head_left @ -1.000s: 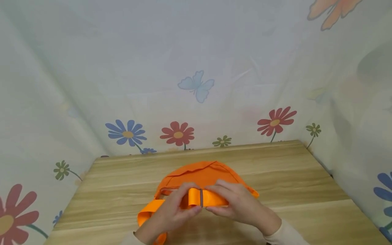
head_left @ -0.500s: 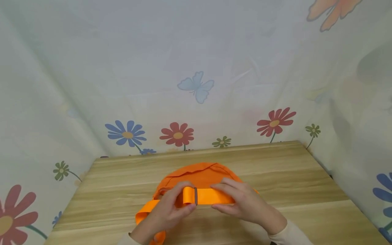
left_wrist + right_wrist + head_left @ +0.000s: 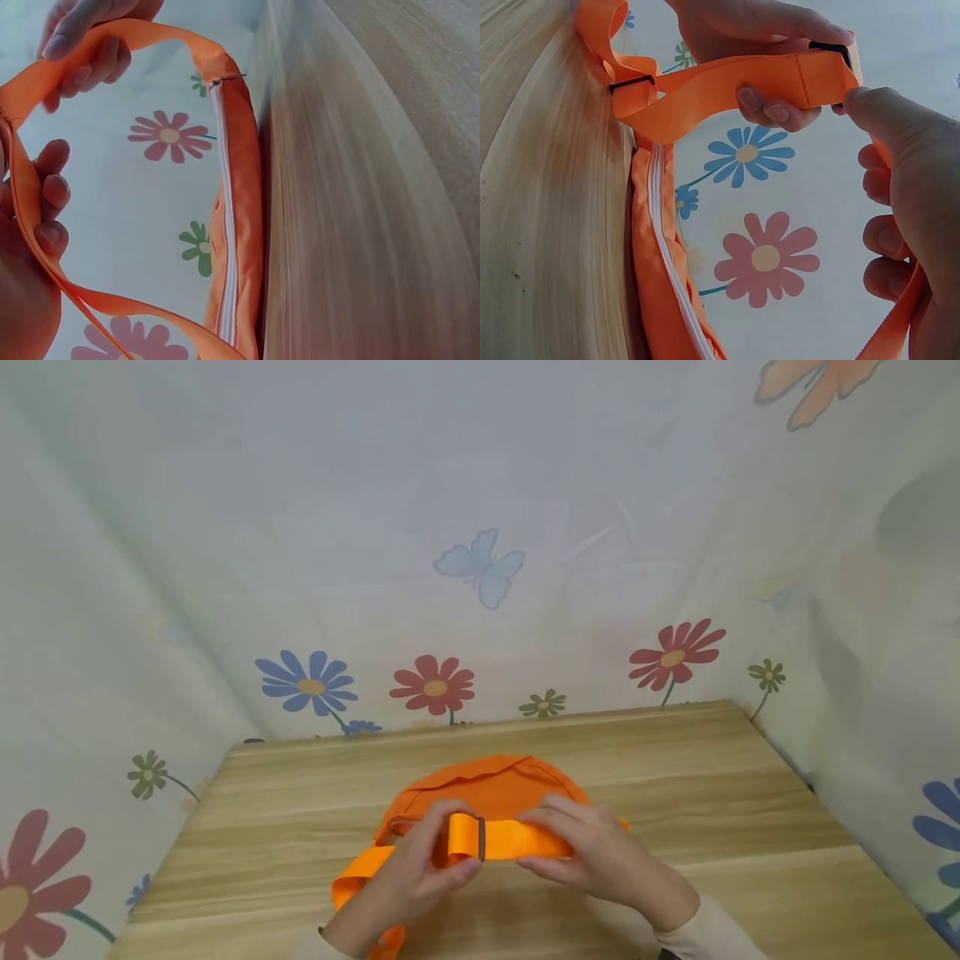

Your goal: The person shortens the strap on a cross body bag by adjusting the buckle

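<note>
An orange waist bag (image 3: 487, 789) with a white zipper (image 3: 656, 187) stands on the table in front of both hands. Its orange strap (image 3: 513, 839) runs across between them and passes through a dark slider buckle (image 3: 482, 839). My left hand (image 3: 416, 868) pinches the folded strap loop right at the buckle, thumb below and fingers above. To the right of the buckle, my right hand (image 3: 600, 847) grips the strap between thumb and fingers, with a flat stretch of webbing showing between. More strap hangs in a loop beside the left wrist.
A wood-grain table (image 3: 712, 777) carries the bag. Pale cloth walls (image 3: 337, 527) printed with flowers and butterflies enclose its back and sides. A second black buckle (image 3: 632, 82) sits on the strap near the bag's end.
The hands have spread slightly apart: the left has moved left with the buckle, the right a little right. More strap shows between them. During the last half second they have barely moved.
</note>
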Motion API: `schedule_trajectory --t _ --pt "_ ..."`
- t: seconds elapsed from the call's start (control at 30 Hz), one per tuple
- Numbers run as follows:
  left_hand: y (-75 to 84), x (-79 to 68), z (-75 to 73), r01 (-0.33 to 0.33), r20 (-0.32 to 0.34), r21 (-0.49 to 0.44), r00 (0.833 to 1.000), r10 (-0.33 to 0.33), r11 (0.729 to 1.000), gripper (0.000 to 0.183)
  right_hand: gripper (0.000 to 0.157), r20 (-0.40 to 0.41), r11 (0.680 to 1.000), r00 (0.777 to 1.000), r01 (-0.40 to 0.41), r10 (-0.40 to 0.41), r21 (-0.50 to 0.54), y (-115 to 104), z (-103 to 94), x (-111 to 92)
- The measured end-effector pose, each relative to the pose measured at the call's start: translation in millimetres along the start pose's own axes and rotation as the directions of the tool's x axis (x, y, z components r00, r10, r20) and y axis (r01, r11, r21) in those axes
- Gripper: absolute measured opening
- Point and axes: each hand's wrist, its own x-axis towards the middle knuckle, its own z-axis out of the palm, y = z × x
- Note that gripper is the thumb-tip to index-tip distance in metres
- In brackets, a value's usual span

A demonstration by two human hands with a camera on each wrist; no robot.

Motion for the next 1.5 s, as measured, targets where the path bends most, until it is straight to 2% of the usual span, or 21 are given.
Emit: schedule_trajectory --t 0.2,0.43,0.7,0.8,1.0,1.07,1.3,1.5 --pt "-2.2 -0.7 1.1 0.016 0.024 -0.026 1.0 -0.015 1.0 0.05 0.04 0.011 1.0 1.0 0.004 -0.004 0.026 -1 4.9 1" --pt "-1.3 -3.5 4.2 0.006 0.012 0.002 1.0 -0.006 1.0 0.052 0.039 0.025 0.999 1.0 0.007 -0.008 0.04 -5 8.7 0" --pt "0.7 -0.1 7.2 0.004 0.04 0.01 0.999 -0.004 1.0 0.052 0.041 0.021 0.999 0.999 0.027 -0.028 0.04 -6 10.4 0" --pt "0.4 0.7 8.1 -0.009 0.047 0.02 0.999 0.008 1.0 0.052 0.042 0.021 0.999 0.999 0.027 -0.028 0.044 -7 11.5 -1" --pt "-1.2 4.1 7.7 -0.117 0.038 0.073 0.993 0.115 0.99 0.056 0.044 0.021 0.999 0.999 0.04 -0.041 0.026 -7 13.4 1" --pt "-0.8 5.8 6.9 -0.133 0.03 0.097 0.991 0.13 0.986 0.058 0.045 0.02 0.999 0.999 0.038 -0.039 0.022 -6 13.5 2" --pt "1.7 6.3 6.0 -0.076 0.012 0.135 0.997 0.075 0.988 0.06 0.054 0.011 0.999 0.999 0.036 -0.036 0.038 -7 15.3 4" --pt "2.9 6.5 5.3 -0.048 0.016 0.166 0.999 0.046 0.985 0.059 0.057 -0.022 0.997 0.998 0.066 -0.066 0.028 -8 16.6 6"
